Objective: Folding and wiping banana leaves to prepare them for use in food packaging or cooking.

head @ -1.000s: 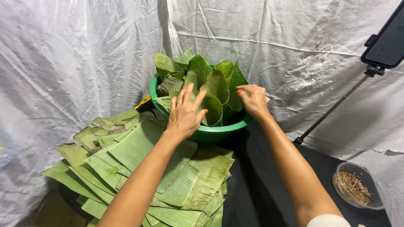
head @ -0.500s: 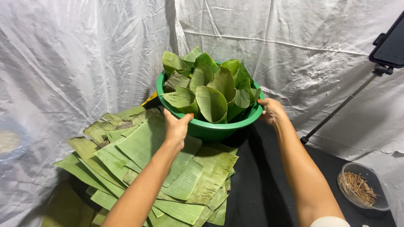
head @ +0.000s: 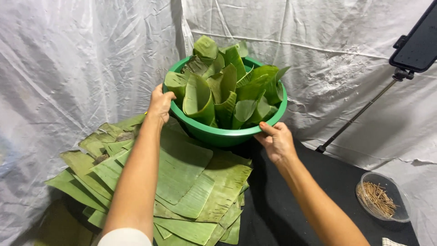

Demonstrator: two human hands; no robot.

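Note:
A green plastic basin (head: 214,134) full of rolled banana-leaf cones (head: 227,91) is lifted and tilted toward me above the work surface. My left hand (head: 160,102) grips its left rim. My right hand (head: 276,141) holds the rim at the front right, thumb over the edge. Under and in front of the basin lies a spread stack of flat cut banana leaves (head: 177,182).
White plastic sheeting (head: 68,68) hangs behind and to both sides. A dark cloth (head: 296,205) covers the surface at right. A clear bowl of thin wooden sticks (head: 380,198) sits at the lower right. A phone on a tripod (head: 419,41) stands at the upper right.
Both hands went from resting on the leaf cones to gripping the basin's rim. The basin has since risen and tipped toward me.

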